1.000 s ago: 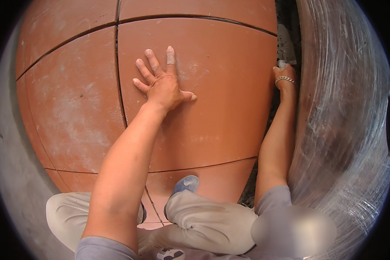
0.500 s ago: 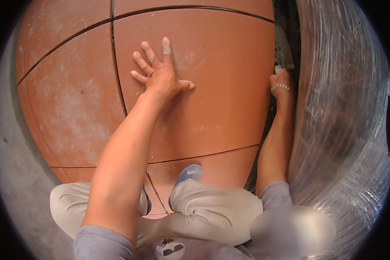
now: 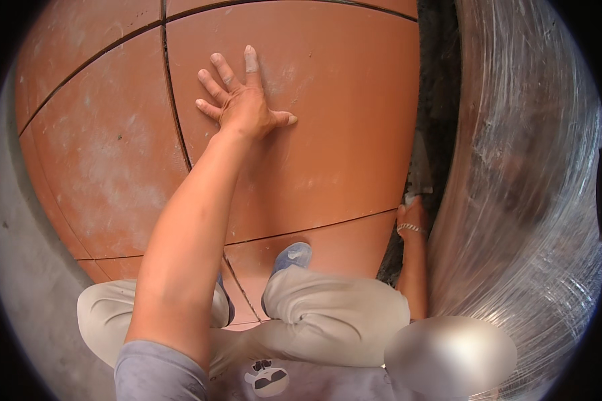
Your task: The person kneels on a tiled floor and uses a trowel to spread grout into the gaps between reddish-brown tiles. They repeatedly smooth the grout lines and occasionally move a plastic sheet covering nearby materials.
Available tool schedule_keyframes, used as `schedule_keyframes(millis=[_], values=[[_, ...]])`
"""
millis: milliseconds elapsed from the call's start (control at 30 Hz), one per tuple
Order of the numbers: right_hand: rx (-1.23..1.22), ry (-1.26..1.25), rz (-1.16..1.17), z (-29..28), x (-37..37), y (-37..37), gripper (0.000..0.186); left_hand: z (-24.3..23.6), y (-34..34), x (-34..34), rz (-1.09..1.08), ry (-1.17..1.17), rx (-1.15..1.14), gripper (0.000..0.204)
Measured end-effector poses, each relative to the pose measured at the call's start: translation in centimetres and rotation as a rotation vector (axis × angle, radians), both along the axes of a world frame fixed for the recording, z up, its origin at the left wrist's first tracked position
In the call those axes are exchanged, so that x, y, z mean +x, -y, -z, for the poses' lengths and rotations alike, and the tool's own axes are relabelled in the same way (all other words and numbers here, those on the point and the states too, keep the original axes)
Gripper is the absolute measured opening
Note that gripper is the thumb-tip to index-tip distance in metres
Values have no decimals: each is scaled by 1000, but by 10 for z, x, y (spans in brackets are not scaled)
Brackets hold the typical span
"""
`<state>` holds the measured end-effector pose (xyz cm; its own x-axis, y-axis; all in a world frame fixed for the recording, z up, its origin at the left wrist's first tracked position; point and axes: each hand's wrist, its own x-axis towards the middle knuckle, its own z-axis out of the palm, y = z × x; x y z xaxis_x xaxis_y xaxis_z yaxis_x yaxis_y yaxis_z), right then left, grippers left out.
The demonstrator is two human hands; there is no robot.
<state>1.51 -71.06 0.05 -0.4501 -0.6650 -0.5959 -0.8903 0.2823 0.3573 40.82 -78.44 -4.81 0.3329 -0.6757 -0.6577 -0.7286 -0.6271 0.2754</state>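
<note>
A grey, flat-bladed trowel-like tool with a pale handle (image 3: 421, 175) lies just short of three o'clock from the centre of the view, in the dark, rough gap (image 3: 441, 87) beside a large, smooth terracotta-coloured tile (image 3: 341, 140). Its long axis runs roughly twelve to six o'clock, along the tile's edge; the blade points to twelve, the handle to six. Over the last half second the right hand (image 3: 413, 215) has drawn it back toward six o'clock, so the blade now sits by the tile's near corner rather than its far stretch. That hand's fingers look wrapped around the handle, though partly hidden. At three o'clock from the tool stands a bulky load wrapped in clear, shiny plastic film (image 3: 515, 167). Between nine and ten o'clock from it, the left hand (image 3: 245, 112) stays flat on the tile, fingers spread apart.
</note>
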Motion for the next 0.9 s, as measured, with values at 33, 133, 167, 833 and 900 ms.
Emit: schedule_keyframes(millis=[33, 133, 167, 833, 900], values=[[-1, -4, -17, -1, -2, -6, 35, -1, 0, 0, -4, -4, 7, 147], [-135, 68, -18, 5, 1, 0, 35, -3, 1, 1, 2, -19, 19, 146], [-175, 86, -27, 10, 5, 11, 35, -3, 1, 1, 1, -10, 14, 146], [-236, 64, -5, 28, 65, 112, 38, -1, 1, 3, -6, -28, 32, 144], [-288, 67, -37, 40, 77, 148, 41, -1, 2, 2, -11, -24, 36, 144]])
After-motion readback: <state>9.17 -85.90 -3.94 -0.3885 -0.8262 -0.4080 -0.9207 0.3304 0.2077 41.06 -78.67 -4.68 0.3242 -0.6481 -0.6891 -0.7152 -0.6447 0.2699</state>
